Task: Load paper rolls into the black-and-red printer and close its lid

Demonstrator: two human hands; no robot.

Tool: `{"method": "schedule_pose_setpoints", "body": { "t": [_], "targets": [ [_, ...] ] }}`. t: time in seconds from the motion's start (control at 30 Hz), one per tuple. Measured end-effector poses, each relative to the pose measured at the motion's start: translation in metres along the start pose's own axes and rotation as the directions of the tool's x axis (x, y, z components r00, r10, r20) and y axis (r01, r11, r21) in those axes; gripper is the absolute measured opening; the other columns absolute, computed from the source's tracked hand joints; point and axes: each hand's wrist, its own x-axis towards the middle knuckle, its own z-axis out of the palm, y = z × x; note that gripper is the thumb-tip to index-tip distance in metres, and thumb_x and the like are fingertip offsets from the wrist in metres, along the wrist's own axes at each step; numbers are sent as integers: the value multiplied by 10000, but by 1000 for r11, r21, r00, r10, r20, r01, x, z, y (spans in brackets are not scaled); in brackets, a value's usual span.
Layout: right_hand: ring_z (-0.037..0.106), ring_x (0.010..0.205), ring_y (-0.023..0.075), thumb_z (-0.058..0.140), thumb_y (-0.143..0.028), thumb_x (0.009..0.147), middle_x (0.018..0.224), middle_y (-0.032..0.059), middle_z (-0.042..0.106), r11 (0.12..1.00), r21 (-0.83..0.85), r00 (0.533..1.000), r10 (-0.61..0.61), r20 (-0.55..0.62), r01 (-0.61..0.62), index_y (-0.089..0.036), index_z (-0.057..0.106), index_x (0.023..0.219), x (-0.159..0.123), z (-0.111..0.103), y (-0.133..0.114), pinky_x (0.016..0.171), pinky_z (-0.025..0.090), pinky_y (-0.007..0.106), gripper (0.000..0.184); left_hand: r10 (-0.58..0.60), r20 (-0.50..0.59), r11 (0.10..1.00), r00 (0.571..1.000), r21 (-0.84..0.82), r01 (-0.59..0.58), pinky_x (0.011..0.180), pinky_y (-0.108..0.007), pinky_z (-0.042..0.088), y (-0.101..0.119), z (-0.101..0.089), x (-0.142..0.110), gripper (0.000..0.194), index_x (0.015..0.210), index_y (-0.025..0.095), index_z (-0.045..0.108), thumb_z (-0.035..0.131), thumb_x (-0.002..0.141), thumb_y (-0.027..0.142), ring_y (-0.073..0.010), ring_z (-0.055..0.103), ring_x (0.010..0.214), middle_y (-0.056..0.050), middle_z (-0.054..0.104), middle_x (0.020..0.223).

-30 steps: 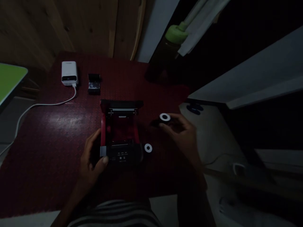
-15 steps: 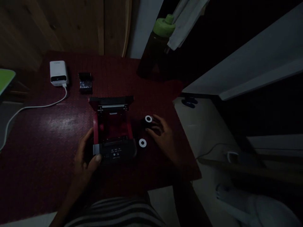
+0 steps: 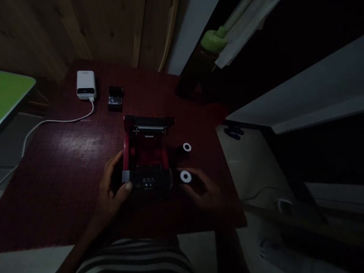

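A small red and black printer (image 3: pixel 150 180) sits on the dark red table, its lid (image 3: pixel 149 123) tipped up and its red inner bay showing. My left hand (image 3: pixel 113 185) grips its left side, thumb on the front panel and fingers along the outer wall. To the right of the printer, my right hand (image 3: pixel 203 187) has thumb and fingers around a dark roll (image 3: pixel 185 176) with a white ring at its end. Just beyond lies a second dark roll (image 3: pixel 187 147) with a similar white core, apart from the hand. Dim light hides the rolls' bodies.
Toward the back left are a white power bank (image 3: pixel 85 83) with a white cable (image 3: pixel 68 121) and a black ribbon cartridge-like piece (image 3: pixel 115 99). A dark bottle with a green cap (image 3: pixel 213 41) stands at the back right. A green-topped surface (image 3: pixel 14 93) borders the left.
My right hand has moved from the farther roll to the nearer one, closing around it and shifting it slightly away from the printer. My left hand stays on the printer. The view has shifted.
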Motion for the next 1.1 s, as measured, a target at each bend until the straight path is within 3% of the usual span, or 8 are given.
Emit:
{"method": "schedule_pose_setpoints", "body": {
  "t": [0.13, 0.23, 0.27, 0.43, 0.67, 0.9, 1.0, 1.1],
  "targets": [
    [809, 1064, 241, 704, -162, 977, 1214, 29, 833, 961, -142, 968, -221, 116, 237, -308, 727, 1299, 23, -32, -52, 943, 658, 381, 354, -16, 14, 1000, 1000, -6, 16, 1312, -564, 404, 7, 0, 0, 693, 1678, 327, 524, 705, 1039, 524, -377, 524, 1562, -97, 556, 1695],
    [769, 1092, 273, 607, -111, 1041, 1229, 112, 821, 823, -183, 834, -487, 259, 538, -201, 704, 1325, 57, -14, -86, 1012, 627, 454, 314, 23, 21, 1000, 1000, 15, -24, 1318, -560, 401, 6, 0, 0, 676, 1686, 331, 503, 689, 1056, 492, -360, 505, 1580, -95, 546, 1702],
    [758, 1105, 289, 592, -80, 1044, 1235, 136, 818, 795, -234, 811, -467, 352, 559, -172, 718, 1300, 68, -2, -94, 1005, 623, 467, 300, 37, 25, 999, 999, 22, -38, 1315, -559, 407, 5, 0, -1, 672, 1685, 331, 500, 690, 1058, 481, -357, 504, 1583, -97, 545, 1702],
    [749, 1147, 328, 564, -41, 1061, 1225, 158, 822, 702, -512, 802, -142, 580, 495, -153, 776, 1227, 100, 48, -114, 1016, 575, 495, 291, 72, 9, 997, 997, 27, -73, 1287, -556, 449, 0, 1, -1, 666, 1682, 312, 496, 688, 1061, 460, -362, 527, 1563, -115, 554, 1680],
    [799, 876, 260, 579, -22, 1043, 997, 82, 840, 743, -528, 771, 24, 637, 412, -221, 794, 1115, 117, 66, -106, 733, 529, 345, 301, 42, 14, 999, 999, -7, -42, 1292, -554, 440, 4, 3, -2, 667, 1688, 338, 489, 694, 1062, 444, -359, 516, 1569, -108, 539, 1691],
    [806, 922, 240, 557, -21, 1024, 1073, 72, 850, 845, -318, 808, -204, 552, 431, -229, 776, 1226, 109, 53, -82, 817, 620, 358, 363, -2, 14, 999, 1000, -54, 2, 1296, -563, 435, 8, 2, -1, 671, 1663, 342, 532, 734, 1031, 443, -364, 513, 1573, -100, 550, 1687],
    [783, 1155, 236, 512, -32, 1061, 1269, 86, 837, 861, -110, 762, -372, 530, 497, -223, 740, 1365, 97, 33, -81, 1002, 636, 405, 425, -56, 19, 996, 998, -61, 57, 1300, -573, 426, 15, -3, -1, 659, 1634, 325, 571, 747, 1017, 474, -374, 515, 1574, -104, 573, 1675],
    [765, 1136, 236, 576, -131, 1106, 1213, 87, 843, 850, 8, 722, -453, 524, 527, -197, 764, 1308, 86, 19, -82, 1012, 638, 422, 284, -135, -54, 990, 989, -40, 133, 1294, -570, 429, 30, -7, 11, 616, 1623, 318, 584, 702, 1047, 504, -366, 541, 1557, -100, 576, 1682]
  ]
}}
